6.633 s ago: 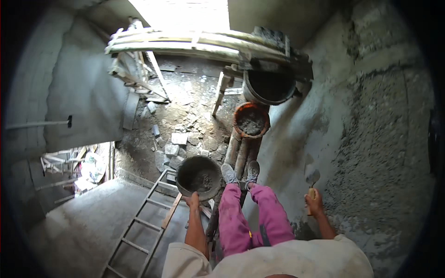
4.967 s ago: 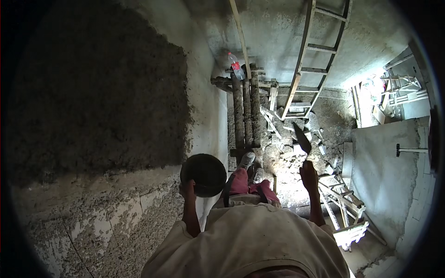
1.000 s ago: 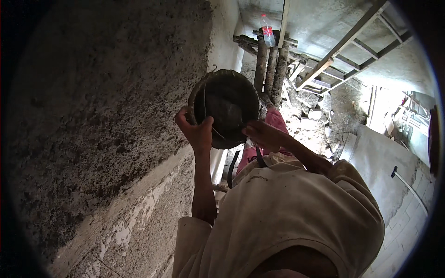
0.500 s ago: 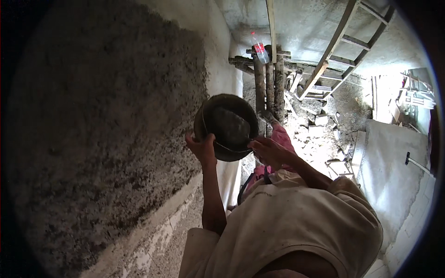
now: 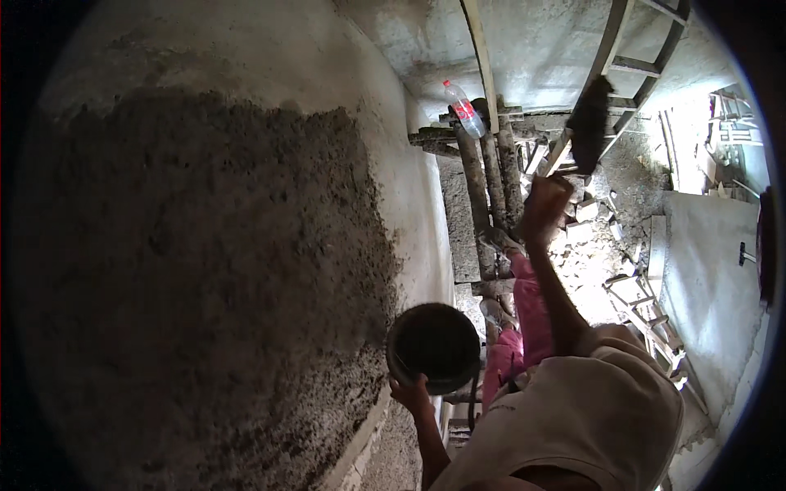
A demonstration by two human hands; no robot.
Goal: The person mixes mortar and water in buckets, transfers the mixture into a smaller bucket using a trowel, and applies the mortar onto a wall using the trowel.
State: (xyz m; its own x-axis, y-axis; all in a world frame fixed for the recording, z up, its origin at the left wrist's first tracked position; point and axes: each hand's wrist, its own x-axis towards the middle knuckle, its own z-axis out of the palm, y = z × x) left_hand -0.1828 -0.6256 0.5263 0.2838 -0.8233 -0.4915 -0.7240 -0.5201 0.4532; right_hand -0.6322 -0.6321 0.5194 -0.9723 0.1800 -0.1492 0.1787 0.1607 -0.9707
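Observation:
My left hand [image 5: 413, 395] grips the near rim of a dark round bucket [image 5: 434, 385], thumb over the edge; the inside is too dark to make out. The bucket is held beside the wall. Out to the right and farther forward, my right hand [image 5: 547, 209] is closed round the handle of a trowel [image 5: 589, 123]. Its dark blade points away from me and is slightly blurred. On my left, a rough patch of dark wet mortar [image 5: 246, 229] covers much of the wall, with paler smooth plaster [image 5: 372, 90] around its far and right edges.
Below my feet runs a scaffold of wooden poles [image 5: 477, 180], with a clear red-capped bottle [image 5: 465, 110] at its far end. A wooden ladder [image 5: 634, 65] leans at the back right. Broken blocks [image 5: 583, 221] litter the floor, and a wooden frame [image 5: 647, 315] stands at right.
My right hand has left the bucket's rim and swung up and right with the trowel. My left hand has brought the bucket down and nearer to me. The view has shifted.

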